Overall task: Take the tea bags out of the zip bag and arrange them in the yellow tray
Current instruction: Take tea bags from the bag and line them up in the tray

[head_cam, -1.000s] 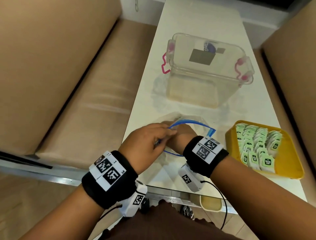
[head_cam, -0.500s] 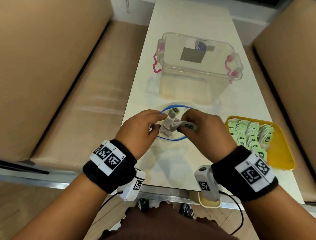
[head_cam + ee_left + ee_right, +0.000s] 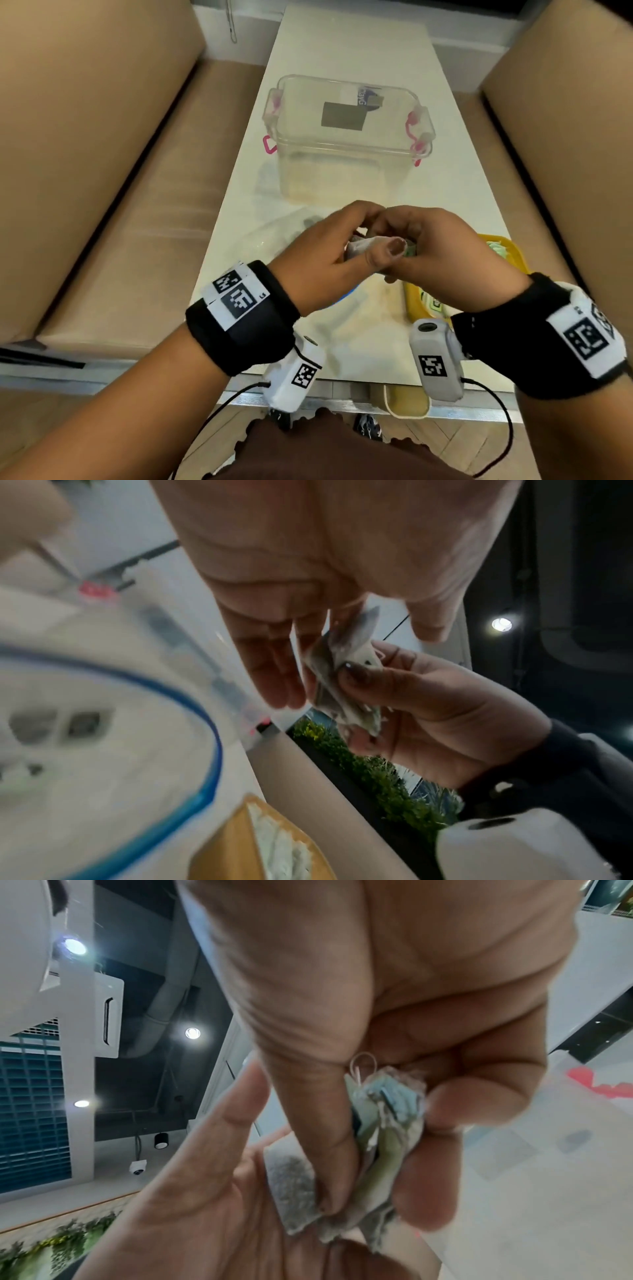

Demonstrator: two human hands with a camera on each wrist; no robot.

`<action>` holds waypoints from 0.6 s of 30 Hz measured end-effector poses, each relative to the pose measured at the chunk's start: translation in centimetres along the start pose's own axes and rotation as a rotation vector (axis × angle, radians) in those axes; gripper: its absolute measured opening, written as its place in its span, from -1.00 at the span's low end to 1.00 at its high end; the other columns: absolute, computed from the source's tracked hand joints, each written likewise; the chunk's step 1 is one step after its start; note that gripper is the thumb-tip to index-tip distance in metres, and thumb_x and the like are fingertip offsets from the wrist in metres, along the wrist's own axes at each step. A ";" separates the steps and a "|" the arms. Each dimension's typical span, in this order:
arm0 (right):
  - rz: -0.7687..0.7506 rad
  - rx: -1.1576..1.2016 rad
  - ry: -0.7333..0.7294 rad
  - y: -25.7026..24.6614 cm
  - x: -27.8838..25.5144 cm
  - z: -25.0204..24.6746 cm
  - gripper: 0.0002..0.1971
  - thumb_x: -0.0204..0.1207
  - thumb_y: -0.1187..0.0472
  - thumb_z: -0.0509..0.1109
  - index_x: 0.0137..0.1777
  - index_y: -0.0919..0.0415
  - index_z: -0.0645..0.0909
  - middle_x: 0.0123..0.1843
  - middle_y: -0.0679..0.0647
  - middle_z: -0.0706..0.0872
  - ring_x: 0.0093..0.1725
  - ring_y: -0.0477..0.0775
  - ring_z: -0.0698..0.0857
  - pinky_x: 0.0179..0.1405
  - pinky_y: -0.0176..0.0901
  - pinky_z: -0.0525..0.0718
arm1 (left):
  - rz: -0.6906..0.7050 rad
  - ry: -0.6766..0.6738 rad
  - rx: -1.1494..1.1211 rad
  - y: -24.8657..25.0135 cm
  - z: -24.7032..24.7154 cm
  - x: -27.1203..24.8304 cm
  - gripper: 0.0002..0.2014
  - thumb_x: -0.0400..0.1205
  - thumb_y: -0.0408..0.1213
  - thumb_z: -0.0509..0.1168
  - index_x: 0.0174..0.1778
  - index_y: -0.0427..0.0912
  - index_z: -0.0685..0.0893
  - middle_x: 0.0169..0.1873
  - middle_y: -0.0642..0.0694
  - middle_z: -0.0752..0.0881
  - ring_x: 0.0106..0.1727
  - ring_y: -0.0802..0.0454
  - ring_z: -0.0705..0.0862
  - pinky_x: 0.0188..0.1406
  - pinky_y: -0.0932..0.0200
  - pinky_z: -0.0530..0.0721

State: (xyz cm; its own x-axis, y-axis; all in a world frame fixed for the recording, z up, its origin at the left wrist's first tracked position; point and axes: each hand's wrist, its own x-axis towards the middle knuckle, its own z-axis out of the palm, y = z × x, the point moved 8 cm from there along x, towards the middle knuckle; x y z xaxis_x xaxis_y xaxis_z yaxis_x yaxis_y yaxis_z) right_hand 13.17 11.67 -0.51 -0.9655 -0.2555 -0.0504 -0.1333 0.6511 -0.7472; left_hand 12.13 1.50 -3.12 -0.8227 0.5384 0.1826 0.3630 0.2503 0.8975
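My two hands meet above the table's near end. My right hand (image 3: 442, 246) pinches a small bundle of tea bags (image 3: 364, 244) between thumb and fingers; the bundle (image 3: 387, 1139) shows white paper and green tags. My left hand (image 3: 318, 250) lies against the bundle (image 3: 342, 685) with nearly straight fingers (image 3: 274, 669), its thumb a little apart. The clear zip bag (image 3: 274, 236) with its blue zip rim (image 3: 205, 723) lies on the table under my left hand, a few tea bags still blurred inside. The yellow tray (image 3: 512, 250), mostly behind my right hand, holds rows of tea bags (image 3: 281, 850).
A clear plastic box (image 3: 346, 137) with pink clips stands on the white table (image 3: 452, 205) beyond my hands. Tan cushioned benches (image 3: 137, 205) run along both sides. The table's near edge (image 3: 359, 383) is just below my wrists.
My right hand has drawn a bundle of tea bags out of the zip bag and lifted it. My left hand has left the bag's rim and come up against the bundle.
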 end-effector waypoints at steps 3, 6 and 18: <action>0.035 0.014 -0.006 2.3 -0.4 -1.1 -0.79 0.26 0.44 0.45 -0.19 0.13 0.68 -0.30 0.05 0.77 -0.33 0.05 0.76 -0.22 0.09 0.77 | -0.135 -0.060 -0.215 -0.8 3.3 1.0 -0.55 0.50 0.16 0.29 0.18 -0.04 0.50 -0.12 0.02 0.74 -0.11 0.09 0.77 -0.22 0.07 0.74; 0.062 0.070 0.035 4.7 -1.5 -2.7 -0.80 0.27 0.33 0.53 -0.14 0.11 0.66 -0.30 0.08 0.79 -0.29 0.12 0.79 -0.15 0.20 0.76 | -0.224 -0.027 -0.417 -1.3 5.9 1.8 -0.81 0.65 -0.08 0.27 0.10 -0.07 0.53 -0.17 -0.08 0.76 -0.18 -0.04 0.79 -0.37 0.10 0.71; 0.113 0.439 0.233 11.5 -5.2 -8.7 -0.84 0.51 0.46 0.42 -0.10 0.17 0.67 -0.31 0.11 0.75 -0.36 0.03 0.77 -0.39 -0.20 0.72 | -0.296 0.087 -0.691 -1.2 11.0 4.5 -0.93 0.69 -0.40 0.18 -0.04 -0.17 0.54 -0.11 -0.13 0.70 -0.21 0.01 0.76 -0.38 0.20 0.75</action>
State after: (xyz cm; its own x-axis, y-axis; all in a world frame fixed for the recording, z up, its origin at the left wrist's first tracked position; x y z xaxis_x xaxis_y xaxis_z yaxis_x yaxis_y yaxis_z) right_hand 14.67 26.67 -3.08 -0.9994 -0.0021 -0.0350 0.0329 0.2911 -0.9561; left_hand 12.79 12.51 -7.80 -0.8854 0.4540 -0.0998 -0.2114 -0.2021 0.9563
